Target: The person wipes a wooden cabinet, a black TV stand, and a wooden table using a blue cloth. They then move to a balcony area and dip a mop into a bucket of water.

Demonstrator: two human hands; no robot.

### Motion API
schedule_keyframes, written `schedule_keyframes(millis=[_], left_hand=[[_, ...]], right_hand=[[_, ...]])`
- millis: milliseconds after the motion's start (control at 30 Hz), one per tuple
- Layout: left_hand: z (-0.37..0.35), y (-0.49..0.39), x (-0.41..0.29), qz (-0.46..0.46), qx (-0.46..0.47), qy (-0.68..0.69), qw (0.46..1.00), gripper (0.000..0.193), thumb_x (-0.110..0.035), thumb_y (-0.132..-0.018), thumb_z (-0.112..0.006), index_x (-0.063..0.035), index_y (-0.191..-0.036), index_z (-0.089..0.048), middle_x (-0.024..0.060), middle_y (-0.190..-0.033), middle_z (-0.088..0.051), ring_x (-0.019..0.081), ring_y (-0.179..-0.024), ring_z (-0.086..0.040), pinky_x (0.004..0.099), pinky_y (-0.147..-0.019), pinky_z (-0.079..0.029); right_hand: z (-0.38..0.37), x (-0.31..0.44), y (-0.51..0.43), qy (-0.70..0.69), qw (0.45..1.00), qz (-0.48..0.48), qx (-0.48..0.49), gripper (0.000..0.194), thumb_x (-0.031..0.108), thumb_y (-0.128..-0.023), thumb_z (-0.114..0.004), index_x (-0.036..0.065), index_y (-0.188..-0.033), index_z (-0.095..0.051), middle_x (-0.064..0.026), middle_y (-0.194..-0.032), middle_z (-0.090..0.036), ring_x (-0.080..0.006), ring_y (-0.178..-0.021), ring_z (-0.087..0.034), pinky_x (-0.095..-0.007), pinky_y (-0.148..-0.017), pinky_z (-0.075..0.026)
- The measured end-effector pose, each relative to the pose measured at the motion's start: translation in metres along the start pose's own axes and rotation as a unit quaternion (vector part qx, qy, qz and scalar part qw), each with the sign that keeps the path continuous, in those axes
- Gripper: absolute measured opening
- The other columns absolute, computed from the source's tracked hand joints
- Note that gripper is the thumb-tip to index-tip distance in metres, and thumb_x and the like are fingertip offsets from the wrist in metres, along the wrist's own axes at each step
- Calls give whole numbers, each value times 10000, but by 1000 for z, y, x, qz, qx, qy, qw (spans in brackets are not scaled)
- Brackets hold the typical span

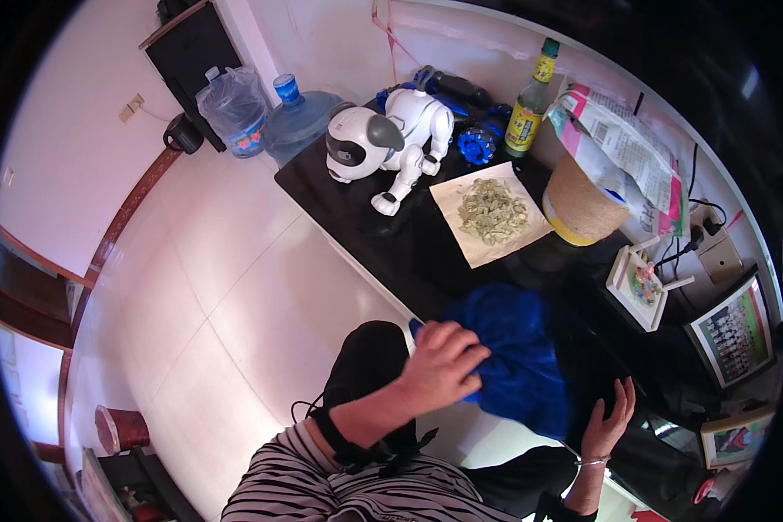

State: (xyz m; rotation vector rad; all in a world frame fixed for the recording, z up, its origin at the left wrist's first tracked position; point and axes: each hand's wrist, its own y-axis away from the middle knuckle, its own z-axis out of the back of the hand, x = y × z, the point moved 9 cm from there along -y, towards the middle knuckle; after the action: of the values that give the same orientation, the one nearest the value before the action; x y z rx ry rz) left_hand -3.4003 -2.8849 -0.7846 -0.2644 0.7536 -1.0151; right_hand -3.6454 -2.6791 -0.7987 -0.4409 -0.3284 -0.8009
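A blue cloth (pixel 522 352) lies crumpled on the black tabletop (pixel 391 261), part of it over the front edge. My left hand (pixel 444 362) rests on the cloth's left part with bent fingers; whether it grips the fabric cannot be told. Right of the cloth, my right hand (pixel 610 417) is raised near the table edge, fingers apart and holding nothing. Beyond the cloth, a sheet of brown paper (pixel 476 254) bears a heap of dried leaf-like pieces (pixel 492 212). A white robot dog (pixel 395 137) stands to the left of the paper.
A green glass bottle (pixel 527 111), a twine-wrapped container (pixel 581 202) and a printed bag (pixel 626 143) stand at the back. A white router (pixel 636 287) and framed photographs (pixel 734 333) are at the right. Large water bottles (pixel 300 117) stand beyond the table's left end.
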Motion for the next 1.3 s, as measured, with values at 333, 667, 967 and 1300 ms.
schedule_keyframes(millis=[333,667,967,1300], left_hand=[[90,-2,130,65,-66,-103,990,252,-88,-603,-589,-110,-847,-651,44,-944,-554,286,-956,-490,396,-887,-406],[166,-11,254,173,-43,-237,955,212,-76,-649,-584,-83,-841,-674,85,-966,-615,315,-962,-533,376,-854,-459],[265,-42,338,232,-287,-211,905,248,-115,-783,-505,-33,-964,-653,180,-872,-649,336,-819,-627,377,-766,-485],[161,-134,374,189,24,-127,973,377,-234,-805,-593,-97,-1156,-584,138,-1195,-562,325,-1121,-496,375,-961,-393]], right_hand=[[10,-13,4,-121,990,-43,-61,417,-77,-750,-508,10,-1156,-547,-127,-1323,-445,-259,-1165,-478,-332,-951,-393],[7,-20,5,-126,989,-46,-55,385,-77,-750,-491,-13,-1125,-548,-142,-1311,-448,-271,-1183,-462,-343,-976,-388],[6,-22,6,-118,991,-36,-58,377,-78,-744,-488,-11,-1109,-554,-144,-1289,-469,-276,-1190,-456,-346,-998,-358],[6,-24,4,-67,995,-37,-57,343,-41,-749,-477,-11,-1081,-560,-154,-1251,-493,-289,-1169,-472,-362,-999,-354]])
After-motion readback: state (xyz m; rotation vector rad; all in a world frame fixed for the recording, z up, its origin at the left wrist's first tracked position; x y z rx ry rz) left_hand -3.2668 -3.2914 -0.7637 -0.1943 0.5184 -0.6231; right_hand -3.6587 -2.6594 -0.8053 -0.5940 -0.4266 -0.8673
